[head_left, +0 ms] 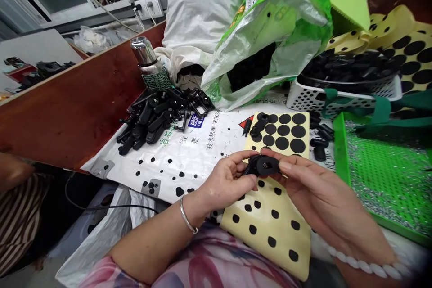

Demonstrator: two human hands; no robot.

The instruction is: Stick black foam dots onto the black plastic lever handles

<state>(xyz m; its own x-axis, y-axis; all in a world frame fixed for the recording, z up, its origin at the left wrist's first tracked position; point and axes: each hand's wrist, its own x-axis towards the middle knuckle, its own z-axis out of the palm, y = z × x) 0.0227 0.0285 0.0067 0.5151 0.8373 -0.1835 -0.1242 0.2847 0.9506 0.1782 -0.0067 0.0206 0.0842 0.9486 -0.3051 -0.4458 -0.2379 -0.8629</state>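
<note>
Both my hands meet over the work surface around a small black plastic part (pixel 266 166) with a round end and a little slot in it. My left hand (pixel 229 177) pinches its left end between thumb and fingers. At its right end, my right hand (pixel 310 184) grips the edge with thumb and fingertips. Beneath them lies a yellow backing sheet (pixel 232 245) with small black pads. A second sheet with large black round stickers (pixel 284 131) lies just beyond, and another black part (pixel 260 124) rests on it.
A heap of black plastic parts (pixel 158 117) lies at the left, near a metal flask (pixel 143 51). Behind stands an open green-and-white bag (pixel 270 31). At right are a white basket (pixel 303 96) of black pieces and a green tray (pixel 342 144) of small metal pieces.
</note>
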